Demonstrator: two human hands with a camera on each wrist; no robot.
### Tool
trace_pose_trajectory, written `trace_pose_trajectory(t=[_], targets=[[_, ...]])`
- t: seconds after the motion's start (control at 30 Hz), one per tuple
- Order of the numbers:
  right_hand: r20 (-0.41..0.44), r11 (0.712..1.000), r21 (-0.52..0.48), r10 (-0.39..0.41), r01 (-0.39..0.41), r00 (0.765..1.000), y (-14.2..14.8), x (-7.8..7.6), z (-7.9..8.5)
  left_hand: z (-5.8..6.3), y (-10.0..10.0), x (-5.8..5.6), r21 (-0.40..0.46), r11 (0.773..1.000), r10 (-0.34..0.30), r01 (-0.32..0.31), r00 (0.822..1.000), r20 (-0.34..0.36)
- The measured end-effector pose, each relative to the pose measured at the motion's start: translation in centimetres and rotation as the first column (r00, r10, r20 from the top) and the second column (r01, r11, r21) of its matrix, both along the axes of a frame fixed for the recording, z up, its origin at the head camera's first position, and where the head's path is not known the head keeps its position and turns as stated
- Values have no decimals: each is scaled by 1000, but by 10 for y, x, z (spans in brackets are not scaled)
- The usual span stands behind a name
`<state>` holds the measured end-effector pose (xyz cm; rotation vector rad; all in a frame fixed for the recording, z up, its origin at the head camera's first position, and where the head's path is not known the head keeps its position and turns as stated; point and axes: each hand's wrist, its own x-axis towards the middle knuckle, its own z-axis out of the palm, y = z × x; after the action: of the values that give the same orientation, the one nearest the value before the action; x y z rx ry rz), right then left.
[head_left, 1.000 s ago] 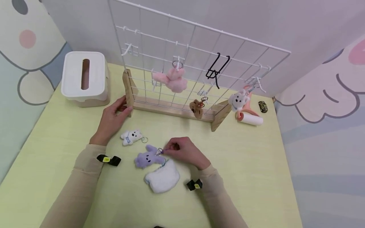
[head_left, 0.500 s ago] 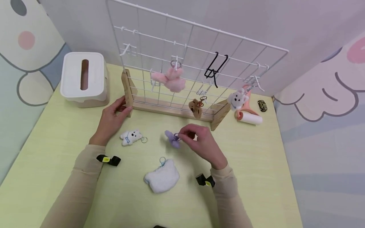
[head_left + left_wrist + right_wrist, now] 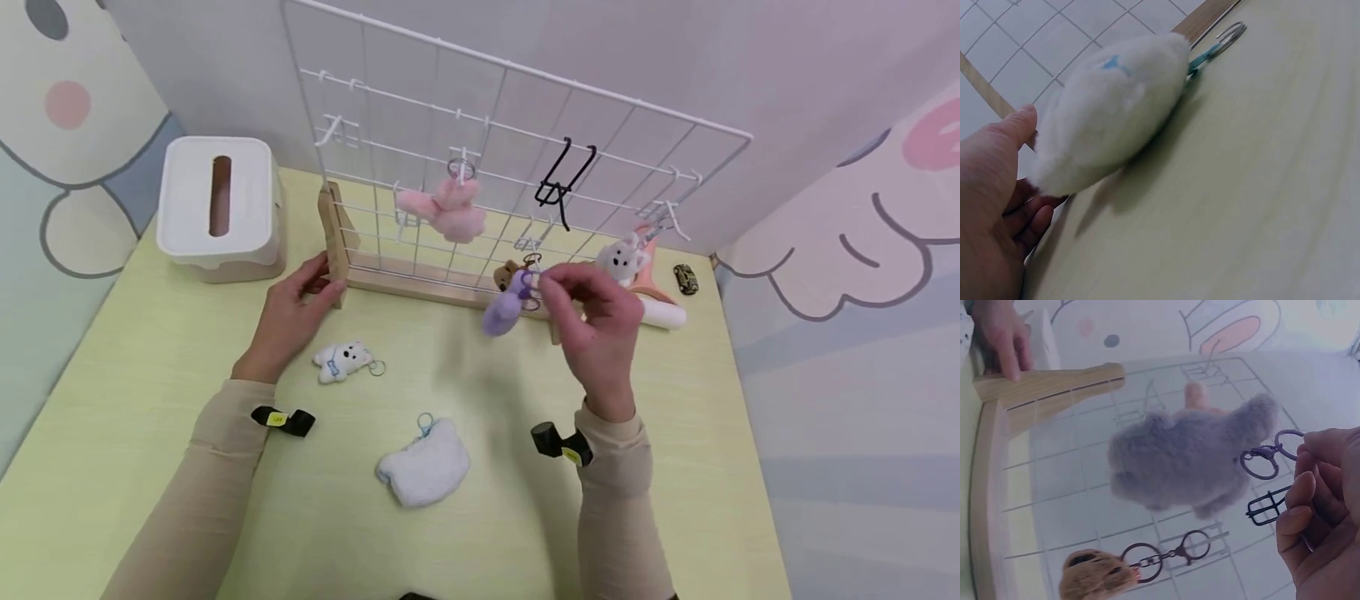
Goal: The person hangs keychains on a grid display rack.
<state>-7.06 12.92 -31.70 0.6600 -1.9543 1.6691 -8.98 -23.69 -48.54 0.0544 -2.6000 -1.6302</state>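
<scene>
My right hand (image 3: pixel 600 325) pinches the metal ring (image 3: pixel 1289 445) of a purple plush keychain (image 3: pixel 502 315), which dangles in front of the white wire grid rack (image 3: pixel 435 108). Partly behind it hangs a brown plush keychain (image 3: pixel 1097 575) on a hook. With thumb and fingers, my left hand (image 3: pixel 288 312) holds the rack's left wooden support (image 3: pixel 337 242) near its base. Close to that hand a white plush dog keychain (image 3: pixel 343 361) lies on the table, large in the left wrist view. A white fluffy plush (image 3: pixel 427 467) with a blue clasp and ring lies nearer me.
On the rack hang a pink plush (image 3: pixel 457 212), a white plush (image 3: pixel 621 258) and a black hook (image 3: pixel 555 192). A white tissue box (image 3: pixel 247 225) stands left of it. Behind its right end are a lint roller (image 3: pixel 663 314) and a toy car (image 3: pixel 685 279).
My right hand has lifted the purple plush keychain off the table and carried it up and right to the rack. The left hand stays on the wooden support.
</scene>
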Motion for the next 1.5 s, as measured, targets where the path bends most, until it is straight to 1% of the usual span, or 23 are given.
trace_pose_trajectory(t=[0.07,0.17,0.27,0.37,0.47,0.57,0.73,0.9,1.0,1.17,1.27,1.33,1.4,1.47,1.5], targets=[[-33,996,-87,-26,23,999,-3,-4,11,1,-1,0,2,1000,3,-3,1000,0],[-83,982,-177,-75,59,994,-7,-10,24,1,-2,0,1,1000,4,-4,1000,-2],[-110,973,-215,-113,87,988,-10,-16,31,1,-2,0,1,1000,2,-2,1000,-8],[-86,969,-224,-126,104,988,-10,-20,31,0,-2,0,3,1000,2,-2,1000,-10],[-26,968,-218,-130,121,991,-9,-21,24,0,-1,1,12,1000,-3,3,1000,-6],[35,965,-220,-142,146,989,-7,-21,13,-1,0,0,12,1000,-9,9,1000,2],[96,961,-220,-150,168,984,-5,-18,-6,-3,0,-1,1,1000,-8,8,1000,1],[144,964,-184,-169,194,975,-5,-10,-31,-2,0,0,8,1000,-2,2,1000,-3],[193,968,-153,-166,197,967,-8,-3,-49,-2,0,0,13,1000,0,0,1000,-6],[291,984,-94,-115,148,950,-21,6,-79,-1,-1,-1,27,1000,2,-1,1000,-31],[354,996,-53,-44,67,934,-31,7,-99,0,-1,-2,37,999,0,2,999,-51],[407,1000,15,0,-6,914,-38,7,-113,0,-1,-3,43,999,-2,5,998,-56],[467,990,103,40,-99,884,-44,7,-126,-1,0,-3,49,999,-3,5,999,-49],[520,959,201,69,-201,851,-50,7,-138,-2,0,-3,53,999,-6,8,999,-36],[541,936,246,82,-251,837,-52,7,-144,-2,0,-3,55,998,-9,10,1000,-29]])
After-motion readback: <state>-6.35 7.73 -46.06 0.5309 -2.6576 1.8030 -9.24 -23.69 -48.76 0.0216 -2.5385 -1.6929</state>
